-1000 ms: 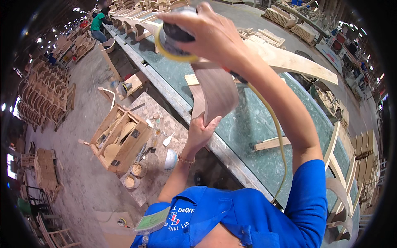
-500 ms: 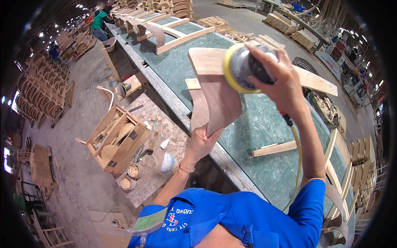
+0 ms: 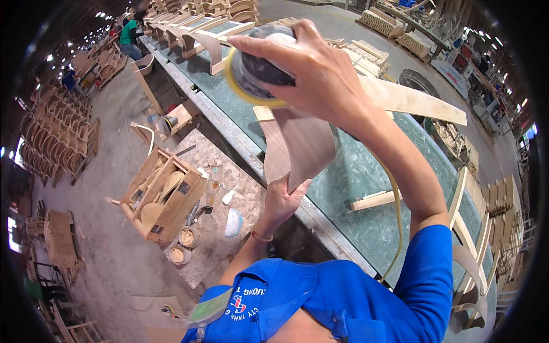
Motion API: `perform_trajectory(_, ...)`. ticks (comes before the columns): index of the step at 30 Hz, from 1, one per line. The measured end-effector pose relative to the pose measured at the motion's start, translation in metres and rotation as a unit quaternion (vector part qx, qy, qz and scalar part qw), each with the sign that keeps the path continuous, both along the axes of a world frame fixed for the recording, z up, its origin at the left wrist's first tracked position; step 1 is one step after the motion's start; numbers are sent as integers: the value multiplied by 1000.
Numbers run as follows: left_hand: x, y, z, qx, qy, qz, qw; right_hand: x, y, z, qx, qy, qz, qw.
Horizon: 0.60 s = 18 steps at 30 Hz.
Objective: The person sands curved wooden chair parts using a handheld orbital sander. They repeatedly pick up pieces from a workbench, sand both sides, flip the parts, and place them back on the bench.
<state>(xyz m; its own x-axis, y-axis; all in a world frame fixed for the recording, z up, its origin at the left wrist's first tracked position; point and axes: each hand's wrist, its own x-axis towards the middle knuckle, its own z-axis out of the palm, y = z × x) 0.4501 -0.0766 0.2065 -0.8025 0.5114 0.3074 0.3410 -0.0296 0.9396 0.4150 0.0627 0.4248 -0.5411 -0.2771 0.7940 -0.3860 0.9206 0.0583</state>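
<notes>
Right hand: the right hand (image 3: 323,77) wraps closed around one round sander (image 3: 257,63), held high at the far centre, its yellow pad edge facing left.
Left hand: the left hand (image 3: 283,200) clasps the near lower edge of one curved wooden panel (image 3: 300,143), fingers closed on it from below.
Panel: it stands upright over the near edge of the long green workbench (image 3: 366,183), directly under the sander; the pad seems to touch its top edge, though the contact is partly hidden.
Hose: one yellow hose (image 3: 397,223) runs from behind the right forearm down towards the near right.
Workbench load: one long curved plank (image 3: 417,103) lies to the right, one short wooden stick (image 3: 374,200) lies near the right elbow, and several arched chair parts sit at the far left end.
Floor, left: one open wooden crate (image 3: 166,194) of tools; two small round tubs (image 3: 186,243) just near it.
Far left: stacks of chair frames (image 3: 54,137), too many to count; one person in a green top (image 3: 130,37) at the bench's far end.
</notes>
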Motion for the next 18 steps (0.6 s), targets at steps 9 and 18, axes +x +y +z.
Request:
perform_trajectory(9, -1, 0, 2, -32, -4, -6, 999, 7, -11, 12, 23, 5, -5, 1000)
perform_trajectory(18, -3, -2, 10, -17, 10, -16, 1000, 31, 12, -5, -31, -95, -14, 995)
